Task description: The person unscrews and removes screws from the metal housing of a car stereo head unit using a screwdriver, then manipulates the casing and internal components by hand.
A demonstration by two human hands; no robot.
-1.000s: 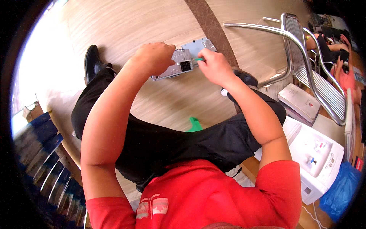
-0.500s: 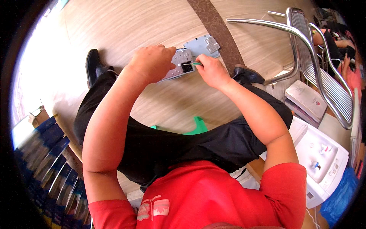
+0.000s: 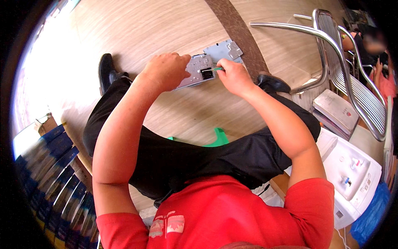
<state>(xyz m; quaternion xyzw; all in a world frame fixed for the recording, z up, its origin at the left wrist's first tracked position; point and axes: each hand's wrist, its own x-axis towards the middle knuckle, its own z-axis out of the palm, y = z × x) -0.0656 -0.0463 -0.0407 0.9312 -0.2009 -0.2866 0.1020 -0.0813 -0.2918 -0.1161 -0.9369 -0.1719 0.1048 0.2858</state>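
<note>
grey metal chassis (image 3: pixel 202 69) | tilted, held above floor | green-handled tool (image 3: pixel 217 69) at its edge

Red short-sleeve tee (image 3: pixel 232 211) w/ a small pale printed patch low on the chest. Black trousers (image 3: pixel 182 153), black shiny leather shoes (image 3: pixel 105 68), one per foot. Forearms bare, no watch, no gloves on left hand (image 3: pixel 166 70) or right hand (image 3: pixel 234 76).

Stack of dark blue boxes (image 3: pixel 49 182) lower left, small brown cardboard box (image 3: pixel 46 123) above, blue plastic bag (image 3: pixel 371 213) lower right.
</note>
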